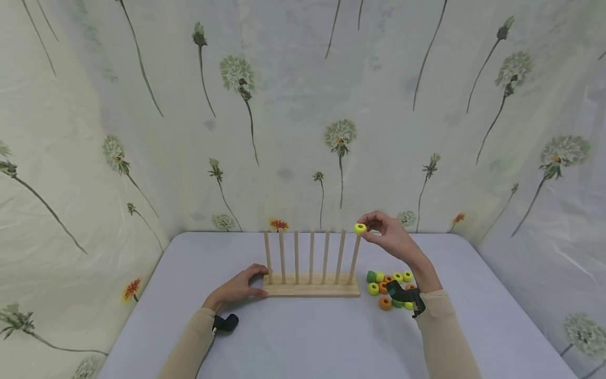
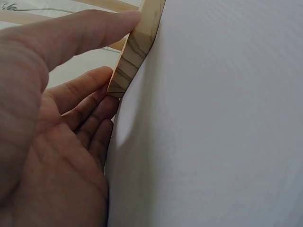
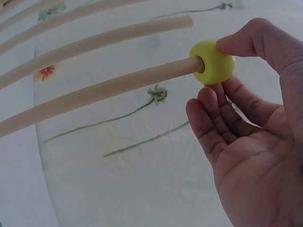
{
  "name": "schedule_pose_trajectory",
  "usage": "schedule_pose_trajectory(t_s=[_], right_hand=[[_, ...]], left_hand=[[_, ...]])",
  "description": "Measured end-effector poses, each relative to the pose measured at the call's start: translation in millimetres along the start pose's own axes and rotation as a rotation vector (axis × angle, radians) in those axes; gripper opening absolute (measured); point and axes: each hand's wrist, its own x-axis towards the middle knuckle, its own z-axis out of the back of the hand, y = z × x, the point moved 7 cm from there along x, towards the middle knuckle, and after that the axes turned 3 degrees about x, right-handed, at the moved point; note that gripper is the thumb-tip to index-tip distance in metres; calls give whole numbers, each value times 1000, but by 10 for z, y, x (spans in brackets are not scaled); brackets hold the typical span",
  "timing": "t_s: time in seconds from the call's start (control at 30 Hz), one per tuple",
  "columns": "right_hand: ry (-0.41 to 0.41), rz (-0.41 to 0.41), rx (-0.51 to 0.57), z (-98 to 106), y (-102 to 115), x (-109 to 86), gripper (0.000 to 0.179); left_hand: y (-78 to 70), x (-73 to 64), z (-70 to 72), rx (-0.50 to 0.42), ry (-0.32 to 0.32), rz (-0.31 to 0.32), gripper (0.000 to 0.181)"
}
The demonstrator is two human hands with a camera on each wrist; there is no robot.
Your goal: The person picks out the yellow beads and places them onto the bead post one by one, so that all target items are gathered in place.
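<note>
A wooden peg stand (image 1: 311,290) with several upright pegs stands on the table. My left hand (image 1: 240,288) holds the left end of its base, thumb in front and fingers behind; in the left wrist view the thumb (image 2: 90,35) lies against the wood. My right hand (image 1: 392,238) pinches a yellow bead (image 1: 360,229) between thumb and fingers at the top of the rightmost peg (image 1: 354,259). In the right wrist view, that peg's tip sits in the hole of the bead (image 3: 214,62). The other pegs carry no beads.
Right of the stand lies a loose group of orange, green and yellow beads (image 1: 385,303), partly hidden by the right wrist's camera (image 1: 406,295). A white cloth covers the table (image 1: 303,337). Behind it hangs a curtain (image 1: 293,105) printed with dandelions.
</note>
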Motion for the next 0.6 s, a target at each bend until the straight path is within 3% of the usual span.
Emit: schedule_pose_trajectory(t_s=[0.6], right_hand=[[-6,-3,-10,-29,-66,-7,30]], left_hand=[[-19,1,9,5,5,-15,60]])
